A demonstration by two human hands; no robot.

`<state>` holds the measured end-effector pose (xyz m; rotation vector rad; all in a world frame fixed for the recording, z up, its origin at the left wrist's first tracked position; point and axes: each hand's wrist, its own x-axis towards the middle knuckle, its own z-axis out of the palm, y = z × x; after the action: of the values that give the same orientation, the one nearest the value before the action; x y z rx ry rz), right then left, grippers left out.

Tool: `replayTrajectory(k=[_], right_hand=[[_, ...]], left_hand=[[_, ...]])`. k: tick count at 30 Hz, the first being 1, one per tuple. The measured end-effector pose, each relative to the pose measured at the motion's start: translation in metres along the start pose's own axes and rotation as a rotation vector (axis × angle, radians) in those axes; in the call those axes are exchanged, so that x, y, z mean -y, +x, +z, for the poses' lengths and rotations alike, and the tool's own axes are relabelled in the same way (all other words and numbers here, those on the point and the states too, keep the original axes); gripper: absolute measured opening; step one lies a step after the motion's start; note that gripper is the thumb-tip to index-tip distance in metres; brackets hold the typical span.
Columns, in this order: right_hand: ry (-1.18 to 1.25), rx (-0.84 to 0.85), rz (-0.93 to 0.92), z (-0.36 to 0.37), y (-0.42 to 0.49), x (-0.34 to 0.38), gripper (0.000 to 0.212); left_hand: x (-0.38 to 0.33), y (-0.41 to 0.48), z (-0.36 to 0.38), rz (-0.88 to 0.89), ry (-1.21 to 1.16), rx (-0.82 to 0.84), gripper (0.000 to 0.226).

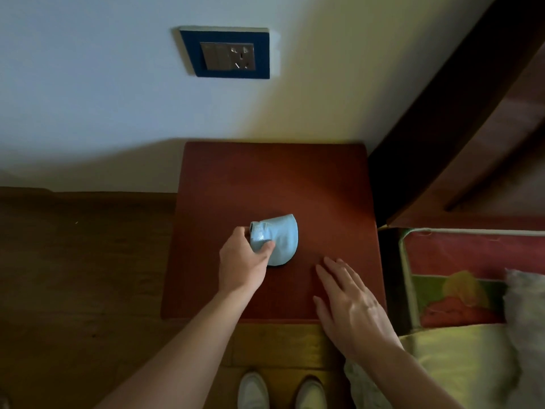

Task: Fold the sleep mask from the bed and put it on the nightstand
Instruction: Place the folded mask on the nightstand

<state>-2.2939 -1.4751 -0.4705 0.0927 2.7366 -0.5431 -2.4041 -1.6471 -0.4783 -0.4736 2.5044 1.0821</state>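
Note:
A light blue sleep mask, folded in half into a half-round shape, lies near the middle of the reddish-brown nightstand. My left hand pinches the mask's left edge, where the strap is bunched, between thumb and fingers. To the right of the mask, my right hand hovers flat with its fingers spread over the nightstand's front right corner. It holds nothing and does not touch the mask.
The bed, with a colourful quilt and a yellow cover, stands at the right beside a dark wooden headboard. A blue-framed wall socket is above the nightstand. Wooden floor lies to the left. My white shoes show below.

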Motion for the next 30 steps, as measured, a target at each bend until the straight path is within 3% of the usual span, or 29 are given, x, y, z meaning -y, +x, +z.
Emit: replayTrajectory(k=[2, 5, 8, 14, 30], right_hand=[[-0.046, -0.013, -0.007, 0.008, -0.006, -0.005, 0.055], [-0.115, -0.026, -0.036, 0.021, -0.014, -0.012, 0.055], [-0.154, -0.031, -0.057, 0.03, -0.022, -0.017, 0.058], [-0.16, -0.021, -0.056, 0.038, -0.027, -0.022, 0.064], [-0.163, 0.062, -0.047, 0.04, -0.028, -0.026, 0.071]], left_hand=[[0.007, -0.009, -0.006, 0.133, 0.168, -0.036, 0.054], [0.022, -0.031, -0.017, 0.522, 0.54, -0.068, 0.051], [0.037, -0.047, -0.019, 0.715, 0.744, 0.04, 0.055], [0.048, -0.052, -0.015, 0.703, 0.867, 0.163, 0.07], [0.016, -0.014, 0.0, 0.672, 0.908, 0.166, 0.068]])
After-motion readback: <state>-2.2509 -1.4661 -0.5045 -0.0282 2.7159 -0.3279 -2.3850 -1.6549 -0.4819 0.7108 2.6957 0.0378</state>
